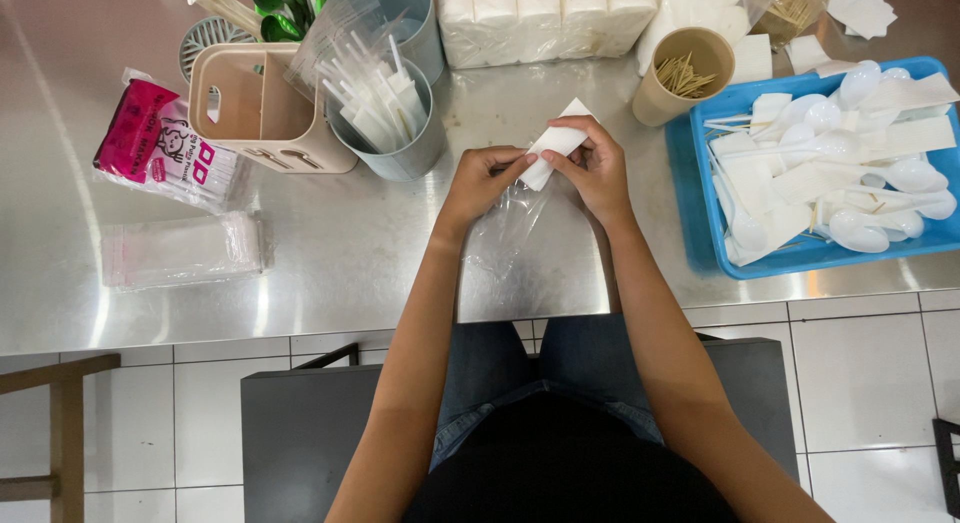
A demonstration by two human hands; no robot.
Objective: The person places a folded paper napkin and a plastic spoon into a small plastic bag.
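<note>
Left hand [487,173] and right hand [597,163] both grasping a folded napkin [555,141] above a clear bag [505,226], on the counter [350,253], left of the blue tray [700,198], cup [680,75] of toothpicks behind the tray

Between my hands I hold a white folded napkin [556,143] over a clear plastic sleeve [505,228]. The surface [350,253] is dull silver steel. Far right sits a bright blue tray [700,218] of white spoons [860,228]; far left lies a pink packet [140,133] (with white patterning) beside a beige caddy [262,123].
</note>
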